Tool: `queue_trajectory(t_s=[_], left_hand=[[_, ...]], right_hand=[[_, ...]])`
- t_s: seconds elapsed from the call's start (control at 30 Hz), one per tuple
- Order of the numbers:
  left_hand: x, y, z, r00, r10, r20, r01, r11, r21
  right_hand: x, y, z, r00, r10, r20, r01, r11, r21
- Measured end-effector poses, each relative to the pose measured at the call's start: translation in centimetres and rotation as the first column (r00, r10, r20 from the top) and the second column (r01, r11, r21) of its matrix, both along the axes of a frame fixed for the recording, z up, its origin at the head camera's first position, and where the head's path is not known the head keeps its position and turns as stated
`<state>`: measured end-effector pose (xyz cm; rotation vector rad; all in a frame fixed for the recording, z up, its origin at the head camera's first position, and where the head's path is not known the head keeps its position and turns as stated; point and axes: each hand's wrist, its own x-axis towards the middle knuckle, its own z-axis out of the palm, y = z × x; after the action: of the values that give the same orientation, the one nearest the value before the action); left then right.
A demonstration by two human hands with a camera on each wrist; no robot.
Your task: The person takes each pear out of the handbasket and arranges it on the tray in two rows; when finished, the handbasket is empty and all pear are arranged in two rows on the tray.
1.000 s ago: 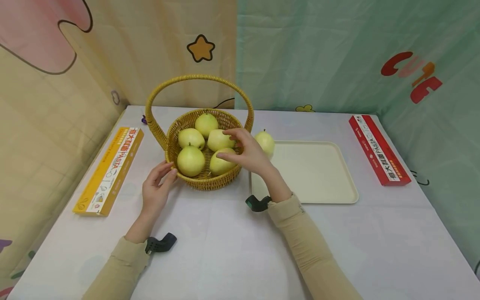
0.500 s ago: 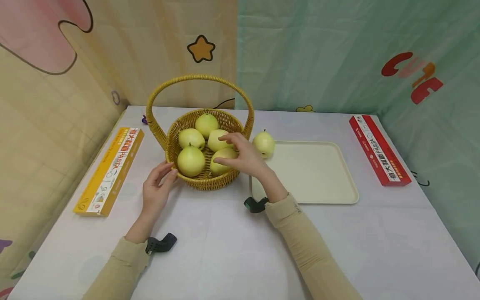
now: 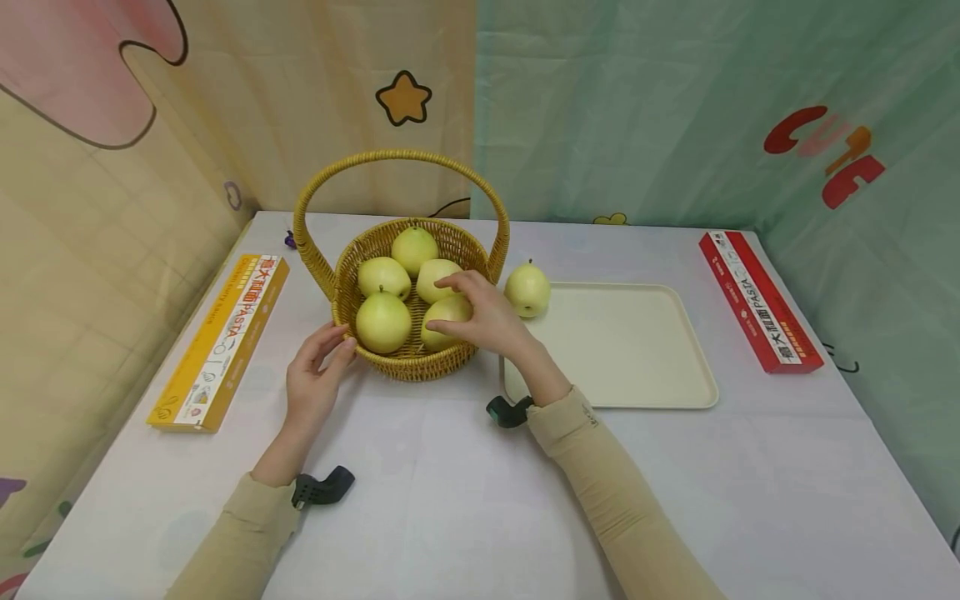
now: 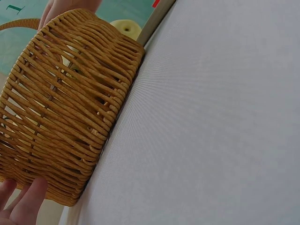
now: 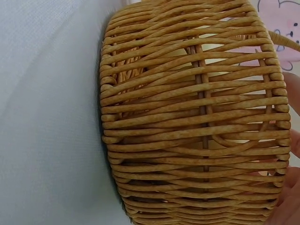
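A yellow wicker basket (image 3: 416, 367) with a tall arched handle stands on the table, holding several yellow-green apples. My left hand (image 3: 311, 383) touches the basket's front-left rim with its fingertips; the left wrist view has those fingers (image 4: 30, 201) against the woven wall. Over the basket's right rim reaches my right hand (image 3: 491, 321), thumb and fingers spread around the front-right apple (image 3: 447, 321). Whether they touch this apple cannot be made out, and the hand hides part of it. In the right wrist view the weave covers most of the fruit. Another apple (image 3: 527, 290) sits outside, to the right.
A cream rectangular tray (image 3: 622, 346) lies right of the basket, the outside apple at its back-left corner. A yellow pasta box (image 3: 217, 346) lies at the left and a red pasta box (image 3: 761, 300) at the right. Printed curtains (image 3: 637, 117) stand behind the table.
My right hand has shifted slightly left and lower, toward the front-right apple, uncovering more of the apple outside the basket. My left hand stays at the rim.
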<state>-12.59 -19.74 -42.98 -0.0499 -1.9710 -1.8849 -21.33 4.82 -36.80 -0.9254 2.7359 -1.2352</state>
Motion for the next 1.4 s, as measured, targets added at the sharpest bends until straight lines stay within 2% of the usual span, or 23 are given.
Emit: queue_trajectory(t_s=[0.27,0.47,1.4], left_hand=[[0.06,0.06,0.13,1.000,0.002,0.001,-0.002,1.000,-0.003],[0.10,0.06,0.23,1.000,0.003,0.004,-0.003,1.000,-0.009],[0.08,-0.02,0.04,1.000,-0.003,0.005,0.003,1.000,-0.003]], right_hand=[[-0.23,-0.36,-0.42,0.997,-0.018,-0.072,0.028,0.988,0.150],[-0.25,-0.51,-0.46,0.997,-0.002,-0.083,0.021,0.974,0.227],[-0.24,-0.49,-0.23,0.996,0.038,-0.079,-0.011,0.949,0.314]])
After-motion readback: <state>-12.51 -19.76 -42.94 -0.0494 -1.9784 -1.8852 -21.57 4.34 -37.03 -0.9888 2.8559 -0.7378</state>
